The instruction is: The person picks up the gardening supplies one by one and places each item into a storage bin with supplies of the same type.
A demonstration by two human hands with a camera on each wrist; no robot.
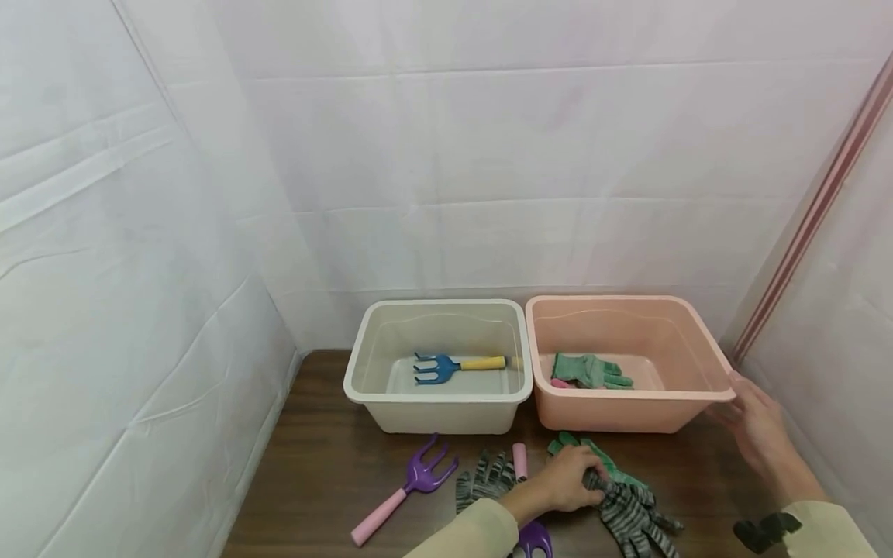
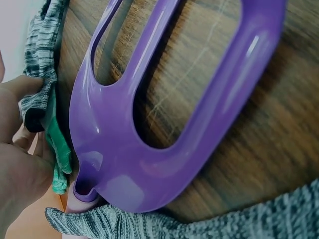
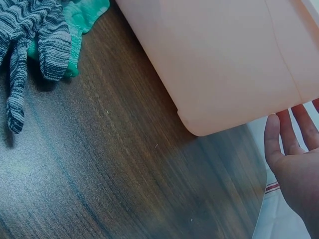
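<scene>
My left hand [image 1: 568,480] pinches the cuff of a black-and-white striped knit glove [image 1: 628,515]. That glove overlaps a green glove [image 1: 607,461] on the table. In the left wrist view a purple hand fork head [image 2: 119,139] fills the middle, close to the left hand. Under my left forearm it is partly hidden; its pink handle [image 1: 519,459] shows beyond. Another striped glove [image 1: 484,480] lies beside it. My right hand [image 1: 756,426] rests against the right end of the pink basin [image 1: 628,415], fingers extended along its outer side in the right wrist view.
A white basin [image 1: 439,418] left of the pink one holds a blue hand fork [image 1: 439,368] with a yellow handle. Inside the pink basin are a green glove [image 1: 589,370] and something pink. A purple fork [image 1: 422,473] with a pink handle lies front left. White cloth walls [image 1: 418,155] enclose the table.
</scene>
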